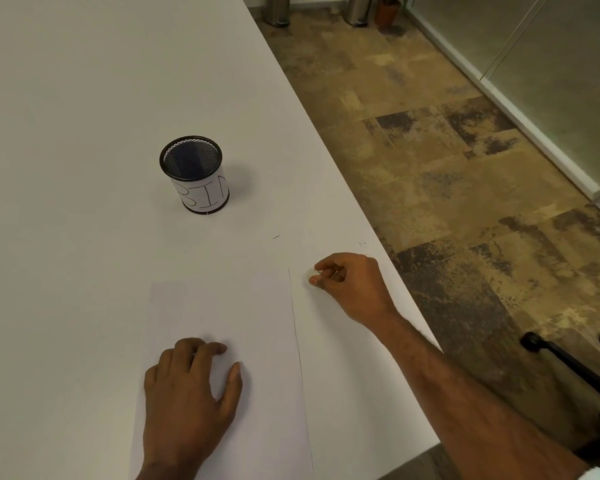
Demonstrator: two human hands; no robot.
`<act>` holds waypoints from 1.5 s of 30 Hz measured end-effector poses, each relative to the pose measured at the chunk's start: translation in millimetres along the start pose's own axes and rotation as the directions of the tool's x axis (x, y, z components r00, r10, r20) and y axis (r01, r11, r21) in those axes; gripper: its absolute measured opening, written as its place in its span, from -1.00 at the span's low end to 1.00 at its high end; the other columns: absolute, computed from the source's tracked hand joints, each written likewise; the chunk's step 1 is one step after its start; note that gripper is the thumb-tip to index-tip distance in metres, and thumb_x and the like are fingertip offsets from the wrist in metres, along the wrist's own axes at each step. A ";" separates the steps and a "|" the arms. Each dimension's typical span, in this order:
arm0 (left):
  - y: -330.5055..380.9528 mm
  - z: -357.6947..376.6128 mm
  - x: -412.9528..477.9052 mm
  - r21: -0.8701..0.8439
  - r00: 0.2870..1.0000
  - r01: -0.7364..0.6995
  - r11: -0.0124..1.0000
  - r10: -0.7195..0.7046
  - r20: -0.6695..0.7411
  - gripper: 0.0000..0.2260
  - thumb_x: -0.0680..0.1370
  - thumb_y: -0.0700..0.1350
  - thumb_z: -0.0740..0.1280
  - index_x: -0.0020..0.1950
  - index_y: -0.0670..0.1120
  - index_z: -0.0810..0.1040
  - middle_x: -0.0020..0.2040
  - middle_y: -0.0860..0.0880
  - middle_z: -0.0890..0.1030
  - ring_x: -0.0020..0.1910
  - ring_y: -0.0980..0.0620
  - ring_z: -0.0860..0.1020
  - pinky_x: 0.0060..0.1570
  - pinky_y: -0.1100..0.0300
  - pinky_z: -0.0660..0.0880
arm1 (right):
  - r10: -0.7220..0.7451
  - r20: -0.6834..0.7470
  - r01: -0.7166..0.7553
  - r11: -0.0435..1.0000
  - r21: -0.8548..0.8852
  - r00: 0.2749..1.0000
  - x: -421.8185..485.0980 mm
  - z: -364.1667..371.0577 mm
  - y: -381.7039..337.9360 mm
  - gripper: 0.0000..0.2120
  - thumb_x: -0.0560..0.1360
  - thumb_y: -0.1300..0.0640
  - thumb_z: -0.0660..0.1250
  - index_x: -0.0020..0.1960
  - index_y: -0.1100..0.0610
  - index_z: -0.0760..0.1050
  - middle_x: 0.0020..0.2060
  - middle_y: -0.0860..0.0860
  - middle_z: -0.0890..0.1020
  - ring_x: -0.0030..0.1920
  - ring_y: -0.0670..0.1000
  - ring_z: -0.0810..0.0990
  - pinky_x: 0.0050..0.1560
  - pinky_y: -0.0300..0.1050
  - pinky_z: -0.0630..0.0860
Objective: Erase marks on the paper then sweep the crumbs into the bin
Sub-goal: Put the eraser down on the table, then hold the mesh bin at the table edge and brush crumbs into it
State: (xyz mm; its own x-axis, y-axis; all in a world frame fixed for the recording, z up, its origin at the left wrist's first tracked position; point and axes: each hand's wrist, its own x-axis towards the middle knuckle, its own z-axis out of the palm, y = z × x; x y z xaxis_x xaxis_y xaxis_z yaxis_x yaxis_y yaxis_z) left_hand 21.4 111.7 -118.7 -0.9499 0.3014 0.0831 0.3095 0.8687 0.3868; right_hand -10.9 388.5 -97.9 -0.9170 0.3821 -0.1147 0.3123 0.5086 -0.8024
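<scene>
A white sheet of paper (257, 323) lies on the white table (66, 133) in front of me. My left hand (191, 393) rests flat on its lower part, fingers spread. My right hand (350, 289) sits on the table just right of the paper's right edge, thumb and forefinger pinched together on something small and pale, too small to name. A black mesh cup labelled BIN (196, 174) stands upright beyond the paper, to the upper left. Tiny dark crumbs (276, 236) lie on the table past the paper. I see no marks on the sheet.
The table's right edge (378, 233) runs diagonally close to my right hand, with another small speck (362, 243) near it. Beyond is patterned floor. A black chair base (568, 362) stands at the lower right.
</scene>
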 end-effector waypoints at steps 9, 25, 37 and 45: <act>9.2 -23.1 65.1 -0.188 0.992 -0.017 0.982 -0.008 -0.128 -0.66 0.47 0.13 0.26 0.03 -0.10 0.60 -0.06 -0.04 0.59 -0.13 -0.10 0.58 -0.07 -0.02 0.47 | -0.115 -0.107 0.097 0.982 -0.164 0.988 -11.0 -14.2 11.3 -0.86 0.46 0.07 0.45 -0.02 0.11 0.65 -0.20 -0.07 0.64 -0.27 -0.13 0.57 -0.17 -0.12 0.59; 1.1 -21.4 245.5 -0.654 0.939 0.173 0.736 -0.323 -0.115 -0.16 0.23 0.05 0.66 0.38 -0.10 0.33 0.29 0.01 0.49 0.21 0.09 0.48 0.12 0.33 0.42 | -0.162 -0.170 0.144 0.983 -0.115 0.972 -12.7 -28.2 20.0 -0.93 0.45 0.19 0.46 -0.07 0.07 0.65 -0.23 -0.13 0.65 -0.23 -0.11 0.59 -0.26 -0.45 0.43; 24.4 -33.7 244.1 -0.654 0.929 0.131 0.745 -0.322 -0.181 -0.25 0.28 -0.02 0.64 0.36 -0.09 0.36 0.20 0.09 0.49 0.13 0.13 0.50 0.14 0.22 0.45 | -0.109 -0.201 0.117 0.993 0.032 0.974 13.0 -37.2 15.5 -0.63 0.41 0.20 0.50 0.18 0.10 0.52 0.03 -0.09 0.63 0.06 -0.10 0.57 0.16 -0.11 0.51; 149.9 -16.9 191.7 -0.706 1.000 -0.019 0.708 0.015 -0.012 -0.31 0.20 -0.02 0.66 0.20 0.06 0.37 0.05 0.24 0.54 -0.01 0.40 0.53 -0.01 0.39 0.48 | -0.141 -0.123 0.165 0.962 0.216 0.982 13.4 -67.8 -13.3 -0.26 0.30 0.14 0.60 0.38 0.03 0.34 0.25 -0.13 0.53 0.25 -0.25 0.47 0.21 -0.27 0.46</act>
State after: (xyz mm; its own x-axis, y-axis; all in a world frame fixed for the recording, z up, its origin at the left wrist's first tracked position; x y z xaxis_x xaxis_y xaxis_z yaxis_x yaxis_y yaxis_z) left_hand -115.1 293.1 -29.3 -0.9455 0.3098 0.1001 0.2060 0.3311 0.9208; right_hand -10.5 439.2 -49.1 -0.9142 0.3987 0.0728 0.0950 0.3855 -0.9178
